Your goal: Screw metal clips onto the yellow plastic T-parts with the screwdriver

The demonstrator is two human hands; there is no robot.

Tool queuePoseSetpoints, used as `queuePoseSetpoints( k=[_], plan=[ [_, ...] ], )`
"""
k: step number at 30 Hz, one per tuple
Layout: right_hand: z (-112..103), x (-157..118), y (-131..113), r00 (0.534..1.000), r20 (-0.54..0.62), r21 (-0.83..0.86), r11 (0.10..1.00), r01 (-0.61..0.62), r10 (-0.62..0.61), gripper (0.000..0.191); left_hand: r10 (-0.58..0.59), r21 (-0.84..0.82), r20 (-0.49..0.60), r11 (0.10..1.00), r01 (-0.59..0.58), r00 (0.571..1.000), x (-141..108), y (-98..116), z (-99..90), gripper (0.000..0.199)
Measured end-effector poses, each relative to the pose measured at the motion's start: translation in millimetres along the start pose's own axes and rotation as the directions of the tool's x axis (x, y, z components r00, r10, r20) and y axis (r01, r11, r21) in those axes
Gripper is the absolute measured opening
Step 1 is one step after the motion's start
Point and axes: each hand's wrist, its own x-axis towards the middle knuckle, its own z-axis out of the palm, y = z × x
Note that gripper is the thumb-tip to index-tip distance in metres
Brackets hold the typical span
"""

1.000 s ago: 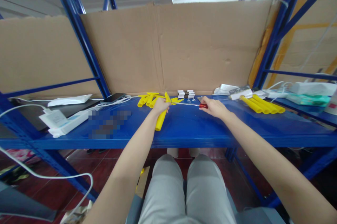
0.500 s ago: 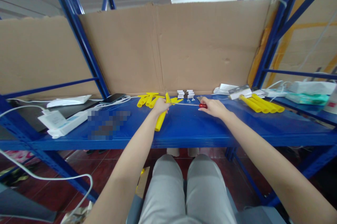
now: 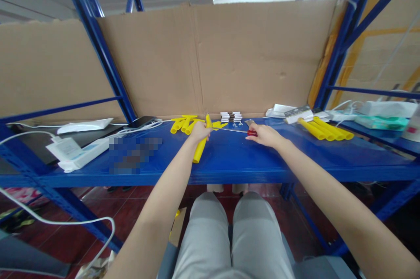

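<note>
My left hand (image 3: 201, 131) is closed on a yellow tube (image 3: 198, 152), whose lower end points toward the shelf's front edge. In my right hand (image 3: 262, 134) is the red handle of a screwdriver (image 3: 251, 132). Its thin metal shaft runs left, and the tip meets the yellow tube beside my left fingers. Behind my left hand lie several yellow T-shaped pieces (image 3: 185, 123), with flat yellow pieces (image 3: 220, 125) just to the right of the tube. A stack of small white pieces (image 3: 231, 117) sits near the cardboard, with tiny bits in front of it.
Several yellow tubes (image 3: 323, 129) lie at the right on the blue shelf (image 3: 243, 156). A white power strip (image 3: 87, 154), cables and a dark phone (image 3: 142, 122) are at the left. Cardboard (image 3: 249, 56) stands along the back, between blue posts (image 3: 337, 43).
Both hands keep nearly the same place and grip. My right hand and the screwdriver handle have shifted very slightly left.
</note>
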Motion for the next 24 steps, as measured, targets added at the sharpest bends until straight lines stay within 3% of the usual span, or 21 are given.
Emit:
queuePoseSetpoints(
  k=[8, 13, 24],
  plan=[
    [-3.2, -2.6, -1.6, 1.0, -0.012, -0.093, 0.996, -0.015, 0.014, 0.024, 0.004, -0.005, -0.009, 1.0, -0.004, 1.0, -0.4, 0.6, -0.2, 0.029],
    [-0.1, -1.0, -1.0, 1.0, 0.025, -0.051, 0.999, -0.001, 0.003, 0.025, 0.02, -0.019, -0.017, 1.0, -0.02, 1.0, -2.9, 2.0, -0.8, 0.032],
    [-5.8, -3.6, -3.0, 0.999, -0.023, -0.12, 0.992, -0.031, 0.029, 0.024, 0.024, -0.002, -0.005, 1.0, -0.024, 1.0, -4.4, 5.0, -0.4, 0.031]
  ],
)
